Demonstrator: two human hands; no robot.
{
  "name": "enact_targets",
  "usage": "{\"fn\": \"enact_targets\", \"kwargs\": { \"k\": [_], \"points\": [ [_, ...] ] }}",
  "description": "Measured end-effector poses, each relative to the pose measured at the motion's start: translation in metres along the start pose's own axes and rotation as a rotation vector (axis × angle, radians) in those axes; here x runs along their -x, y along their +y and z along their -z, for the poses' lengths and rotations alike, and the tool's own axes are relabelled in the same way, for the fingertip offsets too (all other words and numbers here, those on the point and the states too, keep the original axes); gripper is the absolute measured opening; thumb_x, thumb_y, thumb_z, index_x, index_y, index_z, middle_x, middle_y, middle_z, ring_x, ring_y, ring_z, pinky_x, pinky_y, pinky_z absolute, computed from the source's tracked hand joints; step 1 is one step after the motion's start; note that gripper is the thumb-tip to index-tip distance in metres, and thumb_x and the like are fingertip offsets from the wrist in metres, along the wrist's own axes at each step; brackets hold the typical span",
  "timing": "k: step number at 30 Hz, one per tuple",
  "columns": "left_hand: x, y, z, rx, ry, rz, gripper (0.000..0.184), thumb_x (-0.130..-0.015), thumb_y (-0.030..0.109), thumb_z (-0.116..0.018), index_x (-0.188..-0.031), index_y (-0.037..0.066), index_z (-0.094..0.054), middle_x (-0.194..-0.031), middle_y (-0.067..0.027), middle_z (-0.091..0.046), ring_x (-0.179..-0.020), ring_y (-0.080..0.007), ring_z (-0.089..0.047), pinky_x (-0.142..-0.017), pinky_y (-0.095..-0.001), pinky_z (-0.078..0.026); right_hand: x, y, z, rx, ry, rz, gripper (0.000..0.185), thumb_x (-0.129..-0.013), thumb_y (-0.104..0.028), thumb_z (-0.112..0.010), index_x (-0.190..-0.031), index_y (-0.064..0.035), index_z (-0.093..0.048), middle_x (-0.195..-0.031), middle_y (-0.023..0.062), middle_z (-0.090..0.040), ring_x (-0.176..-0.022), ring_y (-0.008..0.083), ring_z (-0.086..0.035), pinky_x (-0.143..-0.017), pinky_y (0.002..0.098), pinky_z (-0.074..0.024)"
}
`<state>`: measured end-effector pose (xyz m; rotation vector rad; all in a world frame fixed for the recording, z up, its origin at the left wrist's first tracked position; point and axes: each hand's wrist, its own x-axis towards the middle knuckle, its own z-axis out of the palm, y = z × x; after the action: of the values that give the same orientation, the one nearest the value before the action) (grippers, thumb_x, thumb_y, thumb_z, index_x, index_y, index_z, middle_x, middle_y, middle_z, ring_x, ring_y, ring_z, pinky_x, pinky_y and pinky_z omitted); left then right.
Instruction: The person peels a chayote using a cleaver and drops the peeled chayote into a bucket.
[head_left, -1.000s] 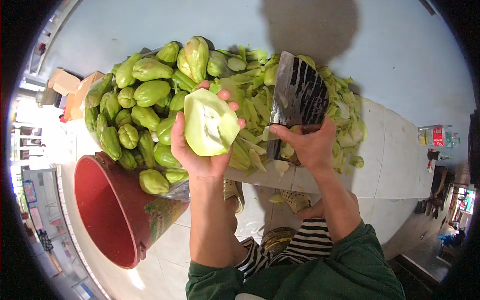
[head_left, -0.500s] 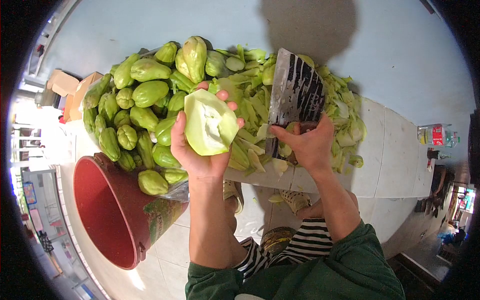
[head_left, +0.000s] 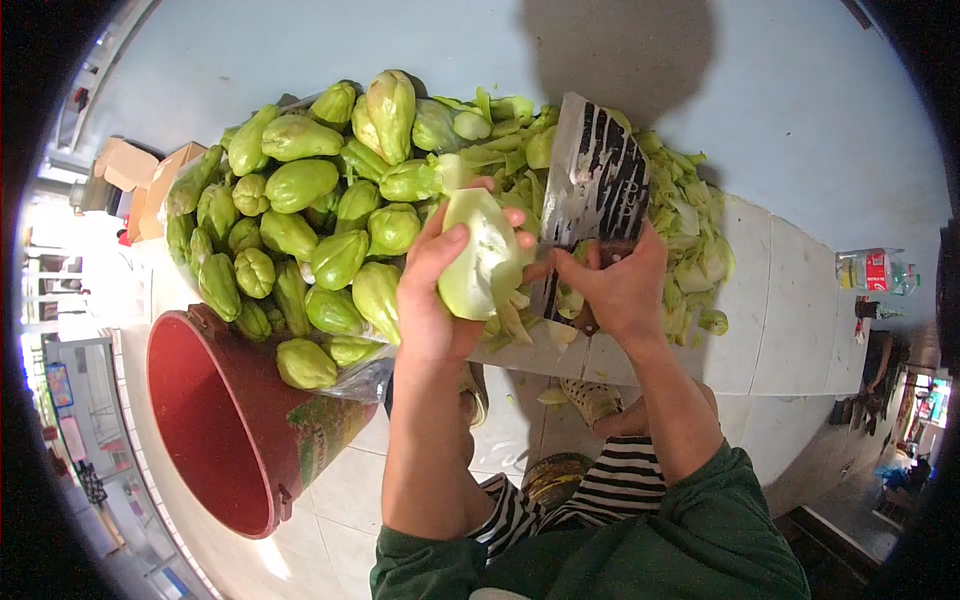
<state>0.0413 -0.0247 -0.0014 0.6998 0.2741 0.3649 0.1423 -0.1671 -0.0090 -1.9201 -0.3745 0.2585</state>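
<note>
A pale green chayote (head_left: 480, 258) with a peeled, whitish cut face lies in my left hand (head_left: 437, 290), whose fingers wrap round it. My right hand (head_left: 622, 290) grips a cleaver (head_left: 597, 180) with a broad dark blade that points up and away. The fingertips of my left hand are close to the thumb of my right hand; whether they touch is hard to tell. Whole green chayotes (head_left: 301, 186) are heaped to the left of my hands. Behind and beside the blade spreads a pile of green peelings (head_left: 700, 235).
A red bucket (head_left: 212, 420) lies tilted at the lower left. Cardboard boxes (head_left: 165, 185) stand at the far left. On the right, a plastic bottle with a red label (head_left: 876, 272) lies near the tiled edge (head_left: 800, 300). A pale wall (head_left: 440, 40) rises behind the pile.
My left hand has moved right with the chayote, nearer to the cleaver, and has turned the chayote somewhat. The cleaver and my right hand have barely shifted.
</note>
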Motion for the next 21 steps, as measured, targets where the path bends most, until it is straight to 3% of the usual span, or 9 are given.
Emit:
{"fn": "enact_targets", "kwargs": {
  "k": [4, 7, 11, 13, 14, 16, 17, 19, 21],
  "points": [
    [-0.002, -0.004, -0.005, -0.092, 0.139, -0.006, 0.066, -0.083, 0.033, -0.059, -0.136, -0.001, -0.038, -0.109, -0.0189, -0.058, -0.101, -0.0307, -0.059, -0.084, -0.0525, -0.054, 0.0, -0.005, 0.001, -0.007, 0.013, 0.023, 0.039, -0.063, -0.019, -0.087, -0.083, -0.005, -0.056, -0.064, -0.0027, -0.055, -0.054, 0.0057, -0.049, -0.051, 0.0241, -0.0427],
    [-0.004, -0.006, -0.003, -0.311, 0.223, -0.179, 0.062, -0.084, 0.035, -0.058, -0.134, 0.001, -0.041, -0.109, -0.0179, -0.058, -0.103, -0.0298, -0.058, -0.085, -0.0544, -0.052, -0.002, -0.003, 0.005, 0.014, 0.018, -0.03, 0.042, -0.063, -0.021, -0.088, -0.084, -0.0046, -0.055, -0.064, -0.0026, -0.054, -0.054, 0.0065, -0.05, -0.051, 0.0244, -0.0431],
    [-0.005, 0.0, 0.0, 0.055, 0.2, -0.198, 0.054, -0.089, 0.039, -0.051, -0.13, 0.005, -0.044, -0.111, -0.0162, -0.057, -0.102, -0.0303, -0.057, -0.089, -0.0581, -0.047, -0.004, 0.005, 0.006, -0.028, 0.034, 0.004, 0.035, -0.07, -0.018, -0.084, -0.087, -0.0037, -0.056, -0.066, -0.0011, -0.057, -0.055, 0.0074, -0.053, -0.052, 0.0249, -0.0449],
    [-0.004, 0.002, 0.005, 0.237, 0.116, -0.222, 0.048, -0.095, 0.041, -0.042, -0.129, 0.007, -0.045, -0.111, -0.016, -0.056, -0.103, -0.0314, -0.056, -0.089, -0.0574, -0.047, 0.0, 0.007, 0.005, -0.13, -0.04, 0.042, 0.028, -0.081, -0.017, -0.072, -0.096, -0.0008, -0.054, -0.067, 0.0043, -0.063, -0.056, 0.0135, -0.06, -0.054, 0.0288, -0.0478],
    [-0.004, 0.002, 0.005, 0.236, 0.115, -0.222, 0.048, -0.095, 0.041, -0.042, -0.129, 0.007, -0.045, -0.111, -0.016, -0.056, -0.103, -0.0314, -0.056, -0.089, -0.0574, -0.047, 0.005, 0.008, 0.003, -0.131, -0.039, 0.043, 0.028, -0.081, -0.017, -0.072, -0.096, -0.0008, -0.054, -0.067, 0.0043, -0.063, -0.056, 0.0135, -0.06, -0.054, 0.0288, -0.0478],
    [-0.004, 0.002, 0.005, 0.236, 0.145, -0.313, 0.046, -0.097, 0.041, -0.04, -0.128, 0.007, -0.045, -0.111, -0.0158, -0.055, -0.102, -0.0312, -0.055, -0.086, -0.0557, -0.048, 0.021, 0.01, -0.003, 0.04, -0.15, 0.194, 0.021, -0.085, -0.013, -0.064, -0.097, -0.0005, -0.052, -0.071, 0.0115, -0.062, -0.062, 0.0259, -0.064, -0.055, 0.0362, -0.0501],
    [-0.004, 0.001, 0.005, 0.233, 0.144, -0.311, 0.046, -0.097, 0.041, -0.04, -0.128, 0.007, -0.045, -0.111, -0.0158, -0.055, -0.102, -0.0312, -0.055, -0.086, -0.0557, -0.048, 0.028, 0.012, -0.004, 0.037, -0.149, 0.192, 0.021, -0.085, -0.013, -0.064, -0.097, -0.0005, -0.052, -0.071, 0.0115, -0.062, -0.062, 0.0259, -0.064, -0.055, 0.0362, -0.0501],
    [-0.004, -0.001, 0.005, 0.103, 0.241, -0.49, 0.045, -0.097, 0.041, -0.042, -0.129, 0.009, -0.043, -0.114, -0.0132, -0.055, -0.103, -0.0276, -0.054, -0.084, -0.0476, -0.048, 0.041, 0.014, -0.007, 0.239, -0.313, 0.516, 0.026, -0.081, -0.012, -0.067, -0.099, -0.0019, -0.051, -0.084, 0.0157, -0.06, -0.07, 0.0345, -0.063, -0.057, 0.0414, -0.0505],
    [-0.003, 0.0, 0.001, 0.072, 0.271, -0.556, 0.045, -0.098, 0.041, -0.04, -0.129, 0.009, -0.043, -0.115, -0.0134, -0.054, -0.104, -0.0272, -0.053, -0.084, -0.0468, -0.048, 0.049, 0.018, -0.012, 0.182, -0.33, 0.645, 0.031, -0.077, -0.012, -0.068, -0.101, -0.0025, -0.051, -0.087, 0.0147, -0.058, -0.071, 0.0344, -0.062, -0.057, 0.0422, -0.0504]
  ]
}}
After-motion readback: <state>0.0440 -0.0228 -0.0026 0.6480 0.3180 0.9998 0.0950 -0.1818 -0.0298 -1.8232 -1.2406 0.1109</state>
